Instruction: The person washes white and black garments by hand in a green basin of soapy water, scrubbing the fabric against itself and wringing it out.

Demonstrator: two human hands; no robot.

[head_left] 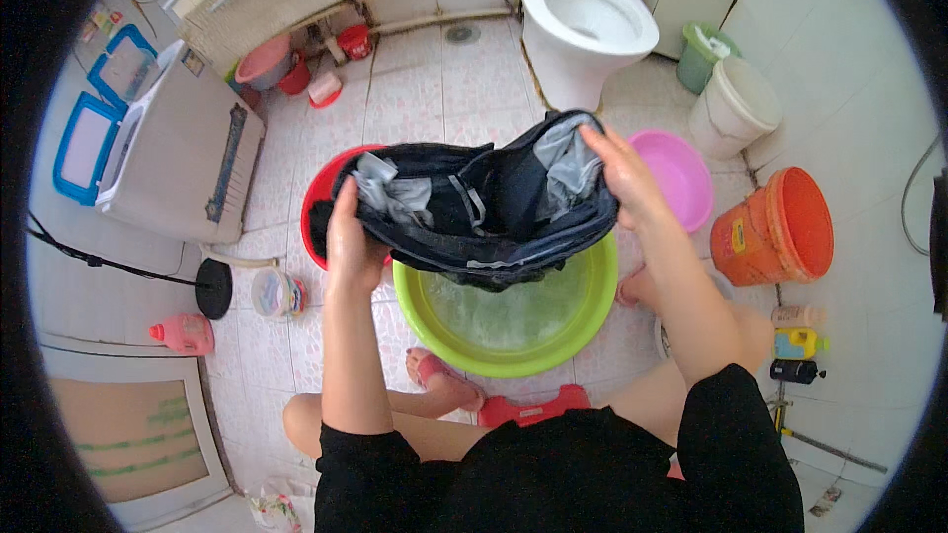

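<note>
- Dark garment [513,257]: held up between my hands, over the twelve o'clock side of the green basin [504,367]. Height above the water [509,311] could not be judged.
- Long axis ran roughly nine to three o'clock, right end slightly higher in view; waist gaped, with grey lining [395,195] showing at both ends.
- Left fingers [348,205]: closed on the nine o'clock end, partly hidden by cloth.
- Right fingers [604,146]: closed on the three o'clock end, against lining. Neither hand was nearer; the cloth spanned the gap between them.
- Around the green basin: red basin [318,170] just beside it at ten, holding black cloth [319,227]; pink basin [683,183] at two; orange bucket [746,247] farther out, between two and three; red stool [533,407] at six.
- In the way: the green basin's far rim passed behind the garment; my left foot [449,390] stood near seven.
</note>
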